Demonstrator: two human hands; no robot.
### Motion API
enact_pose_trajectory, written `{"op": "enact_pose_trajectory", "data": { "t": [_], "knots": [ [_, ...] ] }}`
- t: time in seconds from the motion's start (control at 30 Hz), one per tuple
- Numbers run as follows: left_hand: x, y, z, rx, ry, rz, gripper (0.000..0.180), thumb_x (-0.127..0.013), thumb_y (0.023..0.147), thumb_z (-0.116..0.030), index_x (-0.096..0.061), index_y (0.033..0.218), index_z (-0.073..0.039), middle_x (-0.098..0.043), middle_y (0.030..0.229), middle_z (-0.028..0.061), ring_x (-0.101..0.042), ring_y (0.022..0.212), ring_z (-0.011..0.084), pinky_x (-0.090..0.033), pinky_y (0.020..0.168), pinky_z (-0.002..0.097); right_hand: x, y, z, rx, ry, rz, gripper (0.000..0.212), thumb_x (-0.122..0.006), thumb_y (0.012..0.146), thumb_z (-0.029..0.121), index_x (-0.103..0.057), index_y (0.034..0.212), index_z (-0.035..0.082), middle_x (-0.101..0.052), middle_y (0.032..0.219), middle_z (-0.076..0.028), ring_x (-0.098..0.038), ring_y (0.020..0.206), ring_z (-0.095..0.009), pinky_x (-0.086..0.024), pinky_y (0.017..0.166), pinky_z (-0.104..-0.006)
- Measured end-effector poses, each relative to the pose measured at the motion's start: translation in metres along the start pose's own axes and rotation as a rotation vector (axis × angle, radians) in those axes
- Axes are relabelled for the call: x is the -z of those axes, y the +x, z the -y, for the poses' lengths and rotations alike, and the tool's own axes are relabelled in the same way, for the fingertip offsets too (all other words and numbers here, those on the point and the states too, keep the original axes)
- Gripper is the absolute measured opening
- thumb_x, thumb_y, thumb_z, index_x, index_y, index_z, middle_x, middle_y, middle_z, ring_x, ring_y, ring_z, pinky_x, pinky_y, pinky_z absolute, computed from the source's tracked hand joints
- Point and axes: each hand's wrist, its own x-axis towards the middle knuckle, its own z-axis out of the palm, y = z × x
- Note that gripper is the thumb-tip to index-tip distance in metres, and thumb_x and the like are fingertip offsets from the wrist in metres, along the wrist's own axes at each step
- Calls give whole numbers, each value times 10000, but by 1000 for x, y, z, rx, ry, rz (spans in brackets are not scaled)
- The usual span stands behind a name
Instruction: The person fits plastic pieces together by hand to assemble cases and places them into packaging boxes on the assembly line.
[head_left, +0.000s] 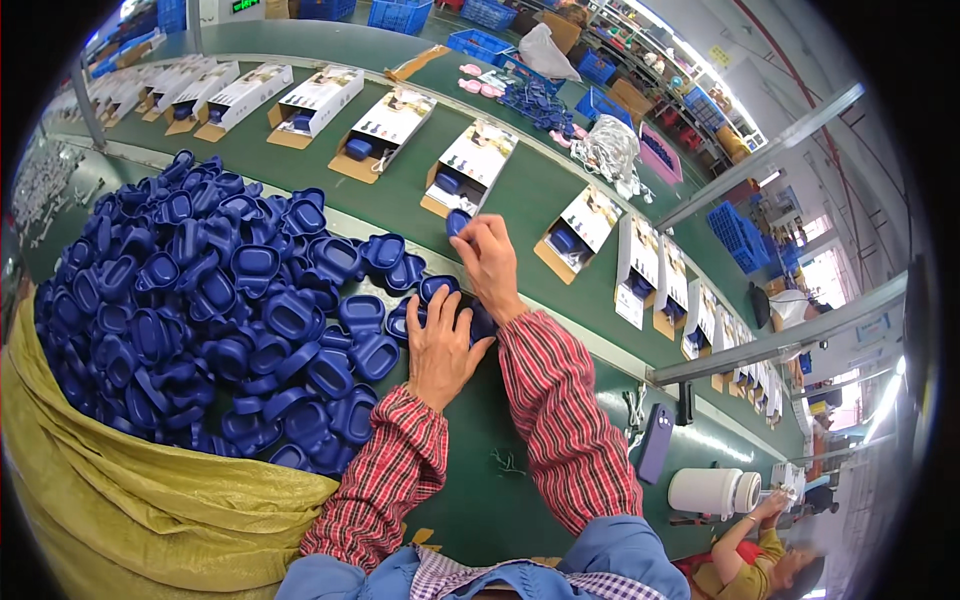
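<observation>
Right hand point(487, 268) pinches a blue piece point(457, 221); left hand point(441, 350), fingers spread, touches more blue pieces point(431, 287)

This is a factory floor, set up for packing: a long green belt point(390, 205) runs from the far left round to the right, bearing a row of open boxes point(481, 158), all alike. On the green bench point(480, 450) at the near left, blue parts point(255, 265) lie heaped beside a yellow sack point(130, 500). Steel posts point(765, 158) stand along the belt, with blue crates point(400, 14) and crowded shelves point(640, 50) beyond. A strip light point(885, 402) glows far right; another person point(738, 572) works near right.
</observation>
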Motion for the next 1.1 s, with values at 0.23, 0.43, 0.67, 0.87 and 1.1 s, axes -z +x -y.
{"op": "enact_pose_trajectory", "data": {
  "t": [0.23,0.43,0.67,0.87,1.1],
  "knots": [
    [-3,1,1,14,-30,31,477,-778,792,-262,-658,1155,23,-556,1317,169,-418,1365,324,-227,1159,584,-27,65,-42,-145,-280,91,117,-709,856,129,-641,887,39,-598,1038,-124,-644,845,-354,-518,745,-448],
    [-1,4,0,22,-31,27,467,-769,817,-297,-655,1142,20,-564,1310,167,-426,1356,324,-233,1156,583,-19,60,-57,-52,-187,-85,176,-633,893,51,-621,1065,13,-580,1090,-179,-639,858,-358,-530,760,-437],
    [-5,2,1,21,-11,3,438,-760,834,-321,-668,1110,7,-571,1303,166,-432,1350,318,-235,1153,581,-3,2,-55,-73,-481,266,130,-636,900,112,-625,1003,33,-557,1048,-181,-616,965,-364,-551,767,-454],
    [-11,1,-1,-11,-24,25,424,-752,853,-307,-660,1133,-1,-564,1315,150,-419,1356,311,-225,1156,594,-4,14,-75,4,-433,202,225,-575,886,-9,-579,1106,-52,-529,1124,-238,-584,1022,-430,-523,860,-469],
    [-12,-2,8,11,6,5,283,-687,892,-187,-660,1107,-6,-572,1322,146,-424,1377,327,-244,1166,588,-8,-1,-35,20,-259,186,392,-587,874,-19,-539,1264,-21,-501,1340,-250,-541,1200,-431,-478,1000,-462]
  ]
}}
